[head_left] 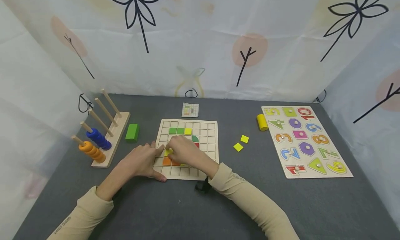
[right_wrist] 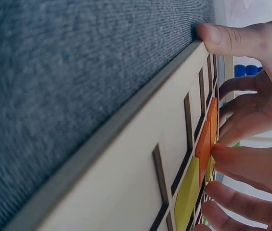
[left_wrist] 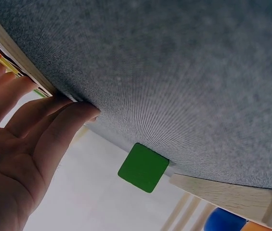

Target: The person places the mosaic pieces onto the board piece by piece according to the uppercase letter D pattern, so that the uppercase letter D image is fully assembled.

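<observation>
A wooden grid board (head_left: 211, 133) lies flat on the dark cloth-covered table. At its left side rests my left hand (head_left: 140, 160), thumb by the near left corner and fairly straight fingers along the edge. My right hand (head_left: 185, 150) reaches over the board, thumb and bent index finger pinching a yellow tile (head_left: 168, 152) down in the grid. Just below that tile sit orange tiles (head_left: 167, 161), with another yellow tile (right_wrist: 187, 192) beside them. Farther up are two green tiles (head_left: 176, 130) and a yellow one (head_left: 188, 131). Part of the grid hides under my right hand.
Left stand a peg stacker (head_left: 120, 129) with blue and orange rings and a green block (head_left: 132, 133). Two loose yellow tiles (head_left: 238, 147) lie right of the board. Beyond are a yellow cylinder (head_left: 262, 122) and a number puzzle (head_left: 307, 143). A pattern card (head_left: 190, 110) lies behind.
</observation>
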Available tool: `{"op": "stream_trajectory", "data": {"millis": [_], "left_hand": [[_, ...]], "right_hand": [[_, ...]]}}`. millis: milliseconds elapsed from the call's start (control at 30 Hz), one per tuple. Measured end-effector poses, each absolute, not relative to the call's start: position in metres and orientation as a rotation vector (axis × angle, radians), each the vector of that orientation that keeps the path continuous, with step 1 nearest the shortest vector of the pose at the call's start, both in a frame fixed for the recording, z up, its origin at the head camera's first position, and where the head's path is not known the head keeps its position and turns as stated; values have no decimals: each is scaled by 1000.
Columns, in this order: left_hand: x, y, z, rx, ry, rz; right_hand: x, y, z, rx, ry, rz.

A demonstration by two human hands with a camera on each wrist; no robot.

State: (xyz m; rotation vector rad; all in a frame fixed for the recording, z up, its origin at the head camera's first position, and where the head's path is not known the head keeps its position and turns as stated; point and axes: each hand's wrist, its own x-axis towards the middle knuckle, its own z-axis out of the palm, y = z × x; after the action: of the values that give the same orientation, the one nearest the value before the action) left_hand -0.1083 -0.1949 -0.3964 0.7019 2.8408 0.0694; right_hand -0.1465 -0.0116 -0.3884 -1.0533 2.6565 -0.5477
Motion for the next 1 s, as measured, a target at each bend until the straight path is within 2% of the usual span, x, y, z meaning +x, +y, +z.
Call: {"op": "stream_trajectory", "data": {"millis": [567, 1000], "left_hand": [[-108, -195, -399, 708, 2843, 46], [-108, -195, -399, 682, 2841, 48]], "right_hand": [[-148, -5, -389, -1037, 2669, -576], [-156, 31, -380, -965, 2706, -641]]}}
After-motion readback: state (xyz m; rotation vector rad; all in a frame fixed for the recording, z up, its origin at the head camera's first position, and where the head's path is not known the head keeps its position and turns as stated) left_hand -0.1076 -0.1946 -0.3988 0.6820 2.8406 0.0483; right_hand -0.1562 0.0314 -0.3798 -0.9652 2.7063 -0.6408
